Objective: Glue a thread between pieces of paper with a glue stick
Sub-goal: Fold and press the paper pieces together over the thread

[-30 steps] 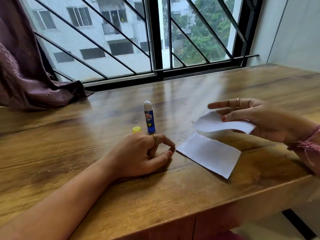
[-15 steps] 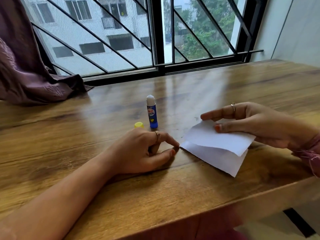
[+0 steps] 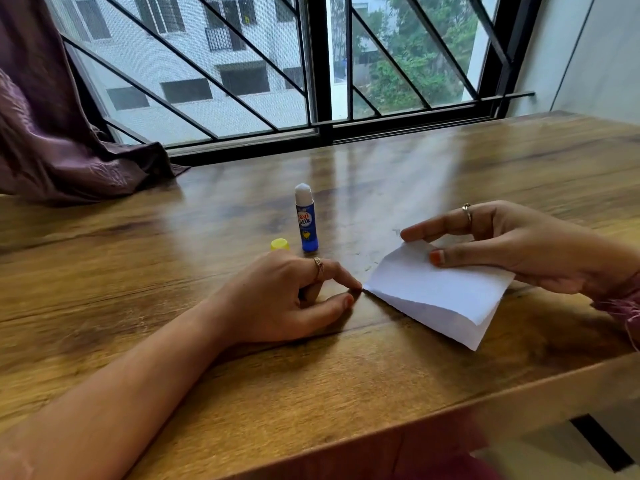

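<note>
A white paper [image 3: 446, 289] lies over a second white paper [image 3: 426, 315] on the wooden table [image 3: 242, 375]. My right hand [image 3: 512, 247] holds the upper paper by its far edge, thumb on top, and the sheet rests almost flat on the lower one. My left hand [image 3: 291, 299] lies on the table with its index fingertip pressed at the lower paper's left corner. A blue glue stick [image 3: 305, 220] stands upright and uncapped behind my left hand. Its yellow cap [image 3: 280, 244] sits just left of it. I cannot make out the thread.
A purple curtain [image 3: 62, 133] drapes onto the table's far left. A barred window [image 3: 311, 74] runs along the back edge. The table's front edge [image 3: 485, 400] passes close under the papers at the right.
My right hand has brought the upper paper down from the air onto the lower one. My left hand has stayed at the paper's corner.
</note>
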Tool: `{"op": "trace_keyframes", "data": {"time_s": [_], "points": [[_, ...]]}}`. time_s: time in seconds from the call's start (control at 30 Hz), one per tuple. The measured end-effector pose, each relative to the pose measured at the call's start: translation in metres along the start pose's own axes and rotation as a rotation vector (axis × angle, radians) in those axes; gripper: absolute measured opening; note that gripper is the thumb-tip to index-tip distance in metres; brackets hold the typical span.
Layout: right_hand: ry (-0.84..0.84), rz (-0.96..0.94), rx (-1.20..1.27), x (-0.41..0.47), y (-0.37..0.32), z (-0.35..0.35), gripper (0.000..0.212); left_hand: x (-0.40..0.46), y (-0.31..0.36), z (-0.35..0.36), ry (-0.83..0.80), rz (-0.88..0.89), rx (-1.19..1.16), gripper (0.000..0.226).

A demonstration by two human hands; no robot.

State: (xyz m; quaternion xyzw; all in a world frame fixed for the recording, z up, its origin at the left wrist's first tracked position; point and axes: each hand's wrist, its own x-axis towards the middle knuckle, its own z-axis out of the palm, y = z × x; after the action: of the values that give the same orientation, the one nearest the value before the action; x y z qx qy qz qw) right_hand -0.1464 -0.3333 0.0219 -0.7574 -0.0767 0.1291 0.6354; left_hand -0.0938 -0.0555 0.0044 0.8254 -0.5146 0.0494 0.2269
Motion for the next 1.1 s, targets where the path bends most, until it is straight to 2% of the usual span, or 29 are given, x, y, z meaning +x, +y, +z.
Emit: {"op": "trace_keyframes", "data": {"time_s": [1.1], "points": [[-0.050, -0.012, -0.062, 0.0020, 0.0027, -0.0037, 0.037, -0.0003, -0.0021, 0.0007, 0.020, -0.014, -0.030, 0.023]]}}
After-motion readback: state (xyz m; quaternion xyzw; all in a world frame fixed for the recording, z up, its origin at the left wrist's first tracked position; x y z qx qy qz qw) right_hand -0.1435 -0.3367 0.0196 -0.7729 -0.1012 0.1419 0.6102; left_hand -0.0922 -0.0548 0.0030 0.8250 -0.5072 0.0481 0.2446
